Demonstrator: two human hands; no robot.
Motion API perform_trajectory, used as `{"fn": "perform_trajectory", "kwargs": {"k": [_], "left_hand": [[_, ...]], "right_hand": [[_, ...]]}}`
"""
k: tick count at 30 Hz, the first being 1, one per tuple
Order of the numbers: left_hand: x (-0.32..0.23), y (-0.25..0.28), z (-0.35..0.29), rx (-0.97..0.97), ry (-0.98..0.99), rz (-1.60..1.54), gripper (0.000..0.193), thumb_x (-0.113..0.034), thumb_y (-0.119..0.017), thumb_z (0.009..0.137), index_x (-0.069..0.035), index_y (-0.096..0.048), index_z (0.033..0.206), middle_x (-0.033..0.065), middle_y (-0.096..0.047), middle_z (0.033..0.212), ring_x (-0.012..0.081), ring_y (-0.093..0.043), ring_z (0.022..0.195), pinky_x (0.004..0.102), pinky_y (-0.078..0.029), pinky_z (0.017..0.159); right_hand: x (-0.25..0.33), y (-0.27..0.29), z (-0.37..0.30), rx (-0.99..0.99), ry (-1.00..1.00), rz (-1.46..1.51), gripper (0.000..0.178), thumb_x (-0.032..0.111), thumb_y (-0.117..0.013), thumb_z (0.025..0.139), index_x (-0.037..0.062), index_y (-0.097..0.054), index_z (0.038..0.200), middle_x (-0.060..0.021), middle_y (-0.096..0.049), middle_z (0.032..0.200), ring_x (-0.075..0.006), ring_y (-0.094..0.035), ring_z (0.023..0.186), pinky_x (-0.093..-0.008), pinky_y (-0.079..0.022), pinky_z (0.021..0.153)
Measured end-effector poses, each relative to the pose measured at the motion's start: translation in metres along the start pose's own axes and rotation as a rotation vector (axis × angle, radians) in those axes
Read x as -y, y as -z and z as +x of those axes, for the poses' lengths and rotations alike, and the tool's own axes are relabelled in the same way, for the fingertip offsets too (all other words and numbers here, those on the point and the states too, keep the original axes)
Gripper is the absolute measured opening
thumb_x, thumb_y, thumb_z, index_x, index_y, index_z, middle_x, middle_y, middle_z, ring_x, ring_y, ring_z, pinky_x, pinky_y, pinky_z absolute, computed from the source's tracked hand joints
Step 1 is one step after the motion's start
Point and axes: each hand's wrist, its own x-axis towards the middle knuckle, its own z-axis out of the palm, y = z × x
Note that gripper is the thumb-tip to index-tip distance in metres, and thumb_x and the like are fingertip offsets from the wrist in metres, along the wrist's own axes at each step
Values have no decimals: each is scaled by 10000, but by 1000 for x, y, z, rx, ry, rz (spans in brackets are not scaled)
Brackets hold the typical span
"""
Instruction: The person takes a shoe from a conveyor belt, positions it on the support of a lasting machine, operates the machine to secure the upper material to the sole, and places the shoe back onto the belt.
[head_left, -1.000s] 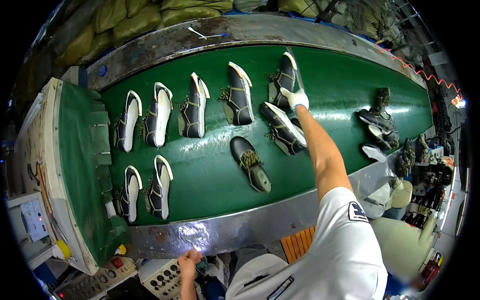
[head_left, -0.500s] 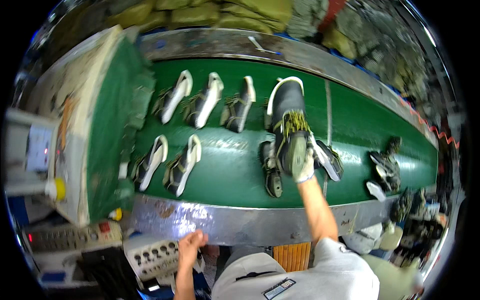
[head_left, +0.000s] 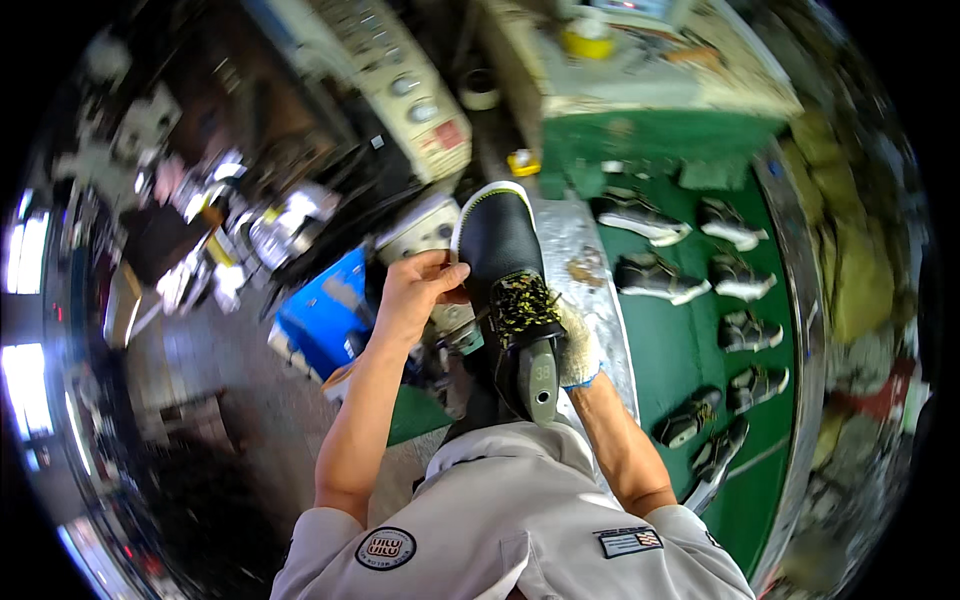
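A black shoe upper (head_left: 496, 235) with a white rim around the toe and yellow-and-black lacing is held up in front of my body, toe pointing away. A grey-green shoe last (head_left: 541, 375) sticks out of its heel opening. My right hand (head_left: 578, 345), in a pale knitted glove, grips the shoe at its right rear side; most of its fingers are hidden behind the shoe. My bare left hand (head_left: 418, 295) pinches the white rim on the shoe's left side between thumb and fingers.
To my right runs a green conveyor belt (head_left: 655, 345) with a metal edge (head_left: 612, 345), carrying several black-and-white shoes (head_left: 650, 275). A green-sided cabinet (head_left: 650, 150) stands at the belt's far end. Ahead on the left are a control panel (head_left: 425, 125) and a blue bin (head_left: 325, 310).
My view has swung left, away from the belt. My right hand has brought the shoe off the belt to my front. My left hand, formerly apart from it, now touches its rim.
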Motion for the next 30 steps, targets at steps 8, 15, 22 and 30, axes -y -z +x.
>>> {"fn": "perform_trajectory", "kwargs": {"k": [8, 15, 22, 30], "left_hand": [[28, 153, -93, -706, -60, -372, 447, 4, -711, 898, 85, -579, 1317, 152, -706, 1072, 183, -706, 853, 274, -607, 723], [31, 224, -100, -884, -333, -369, 532, -42, -759, 862, 79, -566, 1343, 207, -654, 1227, 243, -692, 992, 329, -588, 858], [38, 250, -69, -999, -261, -300, 485, -103, -712, 920, 53, -576, 1358, 127, -694, 1173, 155, -654, 983, 263, -528, 821], [75, 246, -46, -666, -77, -738, 553, -531, -454, 1053, -42, -683, 1170, 51, -718, 1031, 136, -657, 856, 304, -524, 793]], "right_hand": [[-125, -112, 98, 106, -314, -194, 494, 282, -564, 1044, -8, -502, 1438, -72, -640, 1311, -150, -626, 1146, -300, -514, 977], [-195, -165, 174, 215, -349, -203, 526, 290, -602, 1030, -2, -486, 1453, -44, -661, 1224, -116, -641, 1022, -262, -529, 904], [-230, -205, 212, 40, -199, -379, 476, 242, -687, 980, -17, -580, 1364, -57, -681, 1215, -121, -632, 1066, -262, -504, 934], [-240, -196, 220, 72, 10, -612, 364, 234, -676, 990, -28, -669, 1243, -67, -717, 1118, -114, -645, 976, -266, -515, 879]]}}
